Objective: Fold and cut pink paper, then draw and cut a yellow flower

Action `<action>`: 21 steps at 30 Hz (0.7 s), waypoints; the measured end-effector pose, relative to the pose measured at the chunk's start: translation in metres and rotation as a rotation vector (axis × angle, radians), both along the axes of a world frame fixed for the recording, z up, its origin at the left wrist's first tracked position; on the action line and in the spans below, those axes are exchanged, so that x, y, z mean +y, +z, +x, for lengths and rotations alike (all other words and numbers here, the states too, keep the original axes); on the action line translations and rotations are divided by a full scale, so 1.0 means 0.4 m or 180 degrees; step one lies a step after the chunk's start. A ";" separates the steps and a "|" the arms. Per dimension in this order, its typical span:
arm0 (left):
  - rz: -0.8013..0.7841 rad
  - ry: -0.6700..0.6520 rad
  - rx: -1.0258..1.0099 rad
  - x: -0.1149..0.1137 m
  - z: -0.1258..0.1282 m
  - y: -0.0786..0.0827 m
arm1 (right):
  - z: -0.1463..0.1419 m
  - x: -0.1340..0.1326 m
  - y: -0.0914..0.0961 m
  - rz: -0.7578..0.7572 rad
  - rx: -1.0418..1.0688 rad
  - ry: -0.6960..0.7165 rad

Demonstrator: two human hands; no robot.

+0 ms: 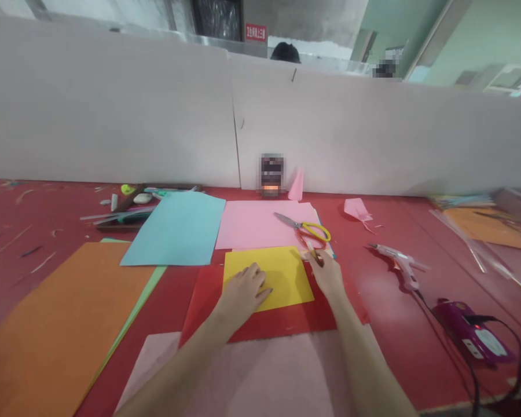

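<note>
My left hand (245, 289) lies on a yellow sheet of paper (286, 281), with its fingers bent a little and the thumb apart. That sheet rests on a larger red sheet (269, 330). Just past its upper right corner, my right hand (327, 272) is closed on a slim pen-like tool (312, 251) with a pale upper end; its exact kind is not clear. Beyond the right hand, scissors (306, 226) with yellow and red handles lie on a pink sheet (252, 223), blades pointing left.
Light blue paper (178, 229) and orange paper (65, 301) lie to the left, near a tray of strips (125, 214). On the right are a glue gun (399, 263) and a purple power strip (473, 333) with cords. A pink paper cone (296, 186) stands by the white partition (156, 116).
</note>
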State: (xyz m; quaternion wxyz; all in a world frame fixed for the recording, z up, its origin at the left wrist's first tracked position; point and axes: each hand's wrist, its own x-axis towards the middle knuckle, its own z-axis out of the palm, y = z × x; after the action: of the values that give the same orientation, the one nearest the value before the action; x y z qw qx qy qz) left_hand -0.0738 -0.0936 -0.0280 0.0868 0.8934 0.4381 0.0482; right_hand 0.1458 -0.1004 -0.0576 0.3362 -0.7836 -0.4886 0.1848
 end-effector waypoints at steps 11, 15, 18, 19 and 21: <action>-0.0182 -0.0399 -0.0323 -0.008 -0.011 -0.010 | -0.015 -0.012 -0.002 0.0082 0.0373 0.0174; -0.0223 -0.0423 -0.0335 -0.010 -0.013 -0.010 | -0.014 -0.010 -0.010 0.0148 0.1031 0.0222; -0.0206 -0.0442 -0.0347 -0.013 -0.013 -0.014 | -0.012 -0.006 -0.013 0.0238 0.1198 0.0221; -0.0188 -0.0481 -0.0367 -0.014 -0.013 -0.016 | -0.011 -0.006 -0.013 0.0260 0.1165 0.0230; -0.0117 -0.0619 -0.0415 -0.015 -0.013 -0.019 | -0.007 -0.007 -0.010 0.0305 0.1138 0.0232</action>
State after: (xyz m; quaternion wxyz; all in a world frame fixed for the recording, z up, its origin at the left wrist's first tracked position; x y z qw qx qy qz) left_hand -0.0789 -0.0997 -0.0356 0.1358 0.9250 0.3436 0.0894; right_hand 0.1429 -0.1031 -0.0616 0.4478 -0.7031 -0.4574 0.3097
